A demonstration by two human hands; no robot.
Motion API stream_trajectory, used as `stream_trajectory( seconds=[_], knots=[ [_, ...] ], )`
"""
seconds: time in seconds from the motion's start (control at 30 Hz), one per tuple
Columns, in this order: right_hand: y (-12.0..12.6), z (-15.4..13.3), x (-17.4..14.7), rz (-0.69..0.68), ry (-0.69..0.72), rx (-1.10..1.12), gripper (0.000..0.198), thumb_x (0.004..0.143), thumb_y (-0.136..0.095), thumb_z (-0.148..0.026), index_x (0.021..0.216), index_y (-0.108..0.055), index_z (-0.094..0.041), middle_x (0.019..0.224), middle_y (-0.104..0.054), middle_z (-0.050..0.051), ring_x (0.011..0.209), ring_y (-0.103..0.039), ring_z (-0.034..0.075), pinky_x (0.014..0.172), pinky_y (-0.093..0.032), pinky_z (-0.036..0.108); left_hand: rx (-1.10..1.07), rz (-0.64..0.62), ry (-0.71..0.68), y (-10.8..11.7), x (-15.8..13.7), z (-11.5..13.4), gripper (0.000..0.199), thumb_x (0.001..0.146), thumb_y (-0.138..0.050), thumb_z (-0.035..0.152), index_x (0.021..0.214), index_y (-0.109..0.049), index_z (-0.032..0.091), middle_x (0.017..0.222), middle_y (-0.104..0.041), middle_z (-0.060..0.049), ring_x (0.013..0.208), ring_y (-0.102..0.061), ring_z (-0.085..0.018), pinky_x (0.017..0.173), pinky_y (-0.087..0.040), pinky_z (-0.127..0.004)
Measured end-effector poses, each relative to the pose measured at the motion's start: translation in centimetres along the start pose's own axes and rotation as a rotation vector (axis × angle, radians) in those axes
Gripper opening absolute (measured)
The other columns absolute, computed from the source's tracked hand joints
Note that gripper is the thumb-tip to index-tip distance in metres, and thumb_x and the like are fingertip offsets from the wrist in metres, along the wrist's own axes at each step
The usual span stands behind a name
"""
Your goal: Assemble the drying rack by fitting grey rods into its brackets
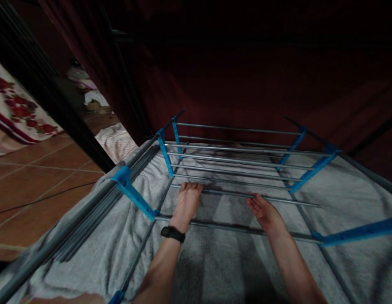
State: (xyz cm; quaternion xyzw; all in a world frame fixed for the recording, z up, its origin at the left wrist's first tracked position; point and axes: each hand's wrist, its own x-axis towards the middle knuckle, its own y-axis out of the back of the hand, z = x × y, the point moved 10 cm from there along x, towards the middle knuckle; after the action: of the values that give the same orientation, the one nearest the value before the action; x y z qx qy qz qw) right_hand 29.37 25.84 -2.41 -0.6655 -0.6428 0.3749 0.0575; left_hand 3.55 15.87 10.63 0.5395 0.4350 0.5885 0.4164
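A thin grey metal rod (225,192) lies crosswise low inside a rack frame of metal tubes joined by blue plastic brackets (137,196). My left hand (190,197), with a black band on its wrist, curls its fingers over the rod left of its middle. Farther right, my right hand (261,211) holds the same rod between thumb and fingers, palm partly turned up. Both rod ends show; the right one reaches past the lower side tube (305,217). Just beyond, several fixed crossbars (233,160) span the blue brackets. Nearer me runs another crossbar (224,226).
Several loose grey tubes (104,211) lie bundled along the left side on a grey blanket (120,236). A dark red curtain (246,88) hangs behind the rack. At left are a dark post (66,105), a tiled floor (40,181) and a black cable (47,197).
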Motion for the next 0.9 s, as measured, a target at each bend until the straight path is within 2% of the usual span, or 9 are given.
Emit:
stream_trajectory(
  seconds=[0.17,0.6,0.8,0.9],
  knots=[
    [0.0,0.1,-0.1,0.0,-0.002,-0.003,0.007,0.08,-0.067,-0.015,0.075,-0.069,-0.019,0.081,-0.074,0.006,0.078,-0.071,0.014,0.075,-0.062,0.025,0.004,-0.023,-0.005,-0.4,0.0,0.6,0.033,0.09,-0.04,0.004,0.108,-0.063,0.02,0.099,-0.068,-0.007,0.097,-0.061,-0.022,0.089,-0.04,-0.038],
    [-1.6,1.6,-0.9,-0.08,-0.002,-0.002,0.013,0.068,-0.078,-0.01,0.071,-0.069,-0.018,0.076,-0.073,0.001,0.079,-0.071,0.014,0.081,-0.062,0.027,-0.023,-0.07,-0.069,-1.0,-0.2,3.0,0.033,0.089,-0.041,0.003,0.104,-0.063,0.021,0.099,-0.067,-0.006,0.098,-0.06,-0.021,0.093,-0.041,-0.037],
    [-1.9,1.9,-1.2,-0.078,-0.016,0.0,0.014,0.065,-0.081,-0.011,0.071,-0.069,-0.017,0.078,-0.074,0.002,0.08,-0.071,0.015,0.079,-0.062,0.026,-0.039,-0.052,-0.082,-1.4,-0.4,3.5,0.037,0.087,-0.042,0.001,0.11,-0.061,0.022,0.103,-0.068,-0.004,0.098,-0.06,-0.02,0.095,-0.042,-0.037],
    [-1.7,1.9,-1.3,-0.062,-0.009,-0.005,0.016,0.064,-0.083,-0.014,0.069,-0.068,-0.017,0.073,-0.073,0.002,0.075,-0.071,0.015,0.078,-0.062,0.026,-0.055,-0.039,-0.099,-1.5,-0.4,3.9,0.037,0.088,-0.041,0.002,0.113,-0.06,0.022,0.105,-0.067,-0.005,0.1,-0.06,-0.02,0.095,-0.042,-0.037]
  ],
)
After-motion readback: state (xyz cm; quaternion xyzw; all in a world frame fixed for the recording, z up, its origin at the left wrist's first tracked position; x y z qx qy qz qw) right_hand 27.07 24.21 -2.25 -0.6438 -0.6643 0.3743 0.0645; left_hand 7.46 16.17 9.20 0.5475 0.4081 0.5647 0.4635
